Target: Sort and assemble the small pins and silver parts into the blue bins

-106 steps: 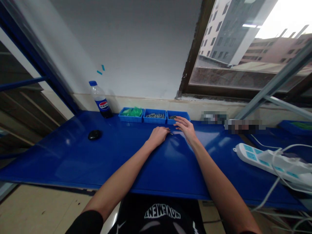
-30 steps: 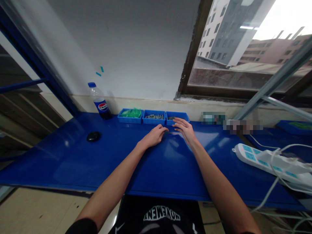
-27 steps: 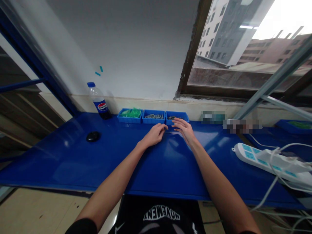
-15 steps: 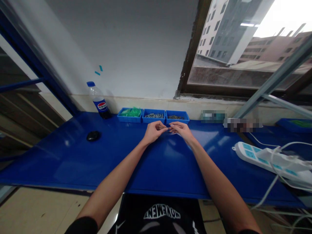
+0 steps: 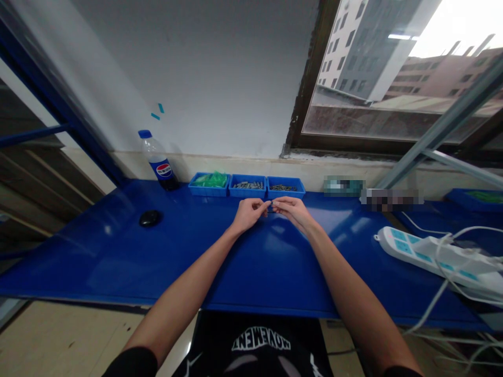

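My left hand [image 5: 250, 212] and my right hand [image 5: 291, 210] meet over the middle of the blue table [image 5: 271, 272], both with fingers pinched together. A small dark piece shows between the fingertips, too small to name. Just beyond my hands stand three blue bins in a row. The left bin [image 5: 208, 192] holds green plastic bags [image 5: 212, 180], the middle bin [image 5: 247, 192] small grey metal parts, and the right bin [image 5: 298, 193] small dark parts.
A cola bottle [image 5: 164, 168] stands at the back left, with a black rounded object [image 5: 150, 218] in front of it. To the right lies a white power strip [image 5: 412, 251] with tangled cables. Blurred-out items [image 5: 343, 186] sit by the window wall.
The fingers of both hands have shifted slightly around the small piece, and the left hand sits a touch lower. The view has tilted a little; the bins and bottle stay put.
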The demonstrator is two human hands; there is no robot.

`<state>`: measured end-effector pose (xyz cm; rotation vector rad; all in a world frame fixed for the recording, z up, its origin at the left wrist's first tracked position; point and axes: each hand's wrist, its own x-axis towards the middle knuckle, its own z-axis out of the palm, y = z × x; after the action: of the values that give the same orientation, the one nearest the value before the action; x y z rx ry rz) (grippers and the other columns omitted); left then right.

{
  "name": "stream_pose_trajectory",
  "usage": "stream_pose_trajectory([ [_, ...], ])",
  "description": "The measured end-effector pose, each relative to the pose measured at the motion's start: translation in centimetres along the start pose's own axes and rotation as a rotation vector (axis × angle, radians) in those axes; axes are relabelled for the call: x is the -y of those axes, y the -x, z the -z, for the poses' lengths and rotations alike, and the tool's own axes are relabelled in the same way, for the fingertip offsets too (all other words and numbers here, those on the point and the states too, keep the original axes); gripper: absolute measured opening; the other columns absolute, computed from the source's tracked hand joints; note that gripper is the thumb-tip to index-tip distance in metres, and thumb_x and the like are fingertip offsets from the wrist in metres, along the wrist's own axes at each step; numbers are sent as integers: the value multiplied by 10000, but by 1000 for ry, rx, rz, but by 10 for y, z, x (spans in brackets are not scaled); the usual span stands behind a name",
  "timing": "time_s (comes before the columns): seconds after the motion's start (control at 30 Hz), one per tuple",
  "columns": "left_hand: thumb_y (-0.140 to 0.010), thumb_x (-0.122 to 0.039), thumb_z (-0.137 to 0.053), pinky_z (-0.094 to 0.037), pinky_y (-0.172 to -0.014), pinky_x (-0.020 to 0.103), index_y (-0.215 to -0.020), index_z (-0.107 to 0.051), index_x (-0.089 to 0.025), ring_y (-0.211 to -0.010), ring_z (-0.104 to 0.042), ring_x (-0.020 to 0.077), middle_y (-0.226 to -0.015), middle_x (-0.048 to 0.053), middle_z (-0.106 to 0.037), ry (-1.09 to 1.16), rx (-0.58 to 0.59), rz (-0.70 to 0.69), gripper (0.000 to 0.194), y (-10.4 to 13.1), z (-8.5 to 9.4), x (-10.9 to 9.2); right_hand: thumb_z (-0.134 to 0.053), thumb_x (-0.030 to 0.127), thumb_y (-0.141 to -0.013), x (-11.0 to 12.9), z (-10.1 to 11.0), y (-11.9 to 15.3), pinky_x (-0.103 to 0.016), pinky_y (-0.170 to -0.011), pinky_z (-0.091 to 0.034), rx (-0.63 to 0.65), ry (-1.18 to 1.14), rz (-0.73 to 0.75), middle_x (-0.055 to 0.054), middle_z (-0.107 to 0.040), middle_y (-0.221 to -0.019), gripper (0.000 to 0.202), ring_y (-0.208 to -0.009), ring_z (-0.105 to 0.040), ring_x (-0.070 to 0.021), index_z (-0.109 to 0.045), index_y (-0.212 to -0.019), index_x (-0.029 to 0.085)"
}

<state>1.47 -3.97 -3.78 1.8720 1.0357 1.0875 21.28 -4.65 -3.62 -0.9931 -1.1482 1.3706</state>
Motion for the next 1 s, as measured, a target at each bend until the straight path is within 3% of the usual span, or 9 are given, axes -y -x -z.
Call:
stream_pose_trajectory([
  [0.13,-967,-544,-539,-527,-661,257,-723,-704,-170,-668,-689,171,-722,50,-749,15,4,-3,476,-1,-2,-2,-965,429,-550,-1,0,-2,-343,-754,-572,-36,-18,0,-60,-764,-750,381,-723,-708,-195,-795,-793,189],
  [0.5,-879,-388,-692,-554,-728,278,-900,-735,-164,-761,-715,183,-861,68,-776,-2,-16,-67,230,-1,-1,3,-905,484,-665,0,5,-1,-316,-733,-562,30,-13,-33,-87,-780,-790,363,-720,-719,-185,-809,-837,179],
  [0.63,-891,-334,-692,-562,-897,348,-1041,-754,-179,-958,-723,230,-1044,91,-783,-267,11,-154,223,0,2,9,-892,530,-670,-1,8,-5,-337,-696,-562,-29,125,23,-89,-769,-742,379,-667,-711,-200,-803,-784,179],
  [0.7,-922,-277,-649,-517,-1028,397,-1170,-743,-197,-1134,-682,263,-1194,103,-758,-451,62,-220,277,1,3,13,-878,526,-689,-1,9,-7,-359,-760,-575,-89,139,121,-97,-794,-843,371,-777,-745,-237,-812,-852,199],
  [0.8,-960,-210,-571,-478,-1086,430,-1236,-733,-217,-1255,-623,285,-1270,97,-735,-618,185,-298,321,2,2,16,-861,458,-724,-2,10,-8,-384,-923,-562,-113,75,228,-94,-759,-1230,458,-1093,-729,-278,-781,-1128,259],
  [0.87,-968,-191,-545,-501,-1042,423,-1185,-760,-223,-1230,-635,289,-1228,99,-750,-690,235,-318,306,1,1,16,-860,428,-723,-2,10,-8,-390,-964,-550,-115,73,227,-90,-682,-1385,555,-1201,-688,-286,-732,-1244,288],
  [1.0,-944,-122,-532,-533,-942,356,-1037,-800,-213,-1044,-692,253,-1062,109,-777,-780,231,-299,298,-1,1,14,-843,421,-735,-4,12,-8,-381,-928,-563,-139,93,186,-101,-668,-1404,570,-1161,-706,-278,-711,-1275,292],
])
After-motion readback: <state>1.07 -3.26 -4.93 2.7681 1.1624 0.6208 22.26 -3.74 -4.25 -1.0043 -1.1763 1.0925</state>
